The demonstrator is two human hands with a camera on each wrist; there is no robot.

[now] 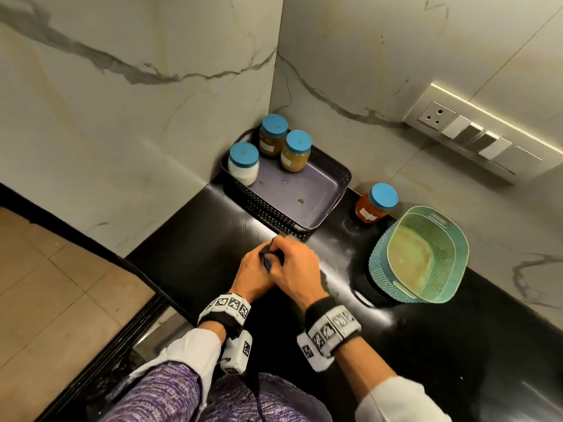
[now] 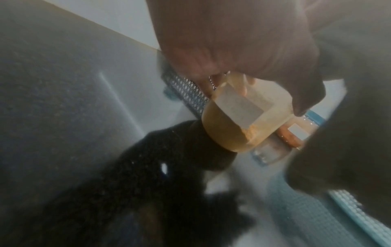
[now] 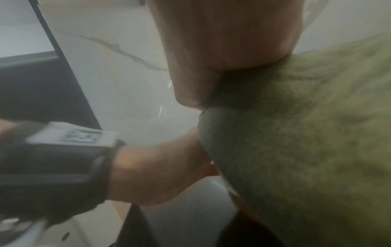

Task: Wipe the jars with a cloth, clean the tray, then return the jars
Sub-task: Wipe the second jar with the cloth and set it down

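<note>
Left hand (image 1: 254, 271) grips a jar (image 2: 239, 120) above the bench's front edge; right hand (image 1: 294, 269) clasps a cloth (image 3: 306, 133) against it. Three jars stand in the corner tray (image 1: 307, 199)

Head view: your camera sits high above the black counter (image 1: 189, 239), angled steeply down and forward into the wall corner. Both your wrists enter from the bottom edge; the dark tray (image 1: 332, 190) lies at frame centre, the teal basket (image 1: 380, 257) at right, the floor at lower left.

Left wrist view: very close, blurred. It looks along your left hand (image 2: 232, 41), which fills the upper centre, onto a held jar (image 2: 243, 120) at mid-frame. The teal basket mesh shows at lower right, shared with the head view.

Right wrist view: closer still. Your right hand (image 3: 222, 41) fills the top centre, a green cloth (image 3: 317, 142) the whole right side. Your left wrist crosses the lower left; the veined wall behind is shared with the head view.
</note>
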